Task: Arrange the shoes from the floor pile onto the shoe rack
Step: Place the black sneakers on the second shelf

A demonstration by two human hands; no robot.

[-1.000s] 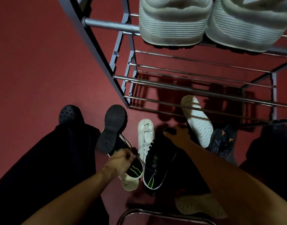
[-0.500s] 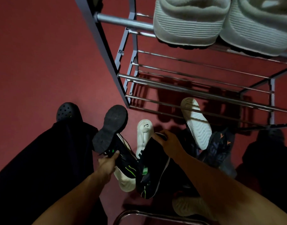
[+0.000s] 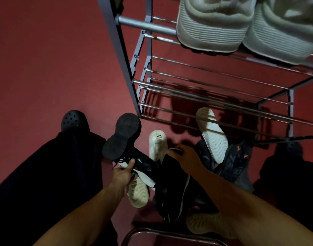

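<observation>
Where the left hand [image 3: 123, 174] meets the pile, its thumb lies along the upper of a black shoe with green stripes [image 3: 143, 162] and the other fingers curl under it, gripping the shoe near its laces. That shoe lies tilted in the heap, its toe end against a black chunky-soled shoe [image 3: 122, 137] whose dark tread is turned up toward the camera. Just under the left hand sits a cream shoe [image 3: 138, 192], sole showing.

The right hand [image 3: 185, 157] closes over the heel collar of a second black shoe [image 3: 171, 190], fingers curled round the rim; the fingertips themselves are hidden behind the opening. This shoe hangs toe-down toward the viewer, a pale stripe along its side.

Between the two hands a white sneaker [image 3: 158, 144] stands on the red floor [image 3: 45, 68]. Right of the right wrist, a white-soled shoe [image 3: 212, 134] lies sole-up beside a dark shoe with orange marks [image 3: 239, 160]. Another pale sole [image 3: 203, 222] lies under the right forearm.

The metal shoe rack [image 3: 127, 68] rises beyond the pile, its lower rails bare of shoes; a pair of grey-green sneakers [image 3: 214, 23] rests on a higher tier. At left, a black perforated clog [image 3: 72, 119] pokes out from dark trousers [image 3: 45, 174].
</observation>
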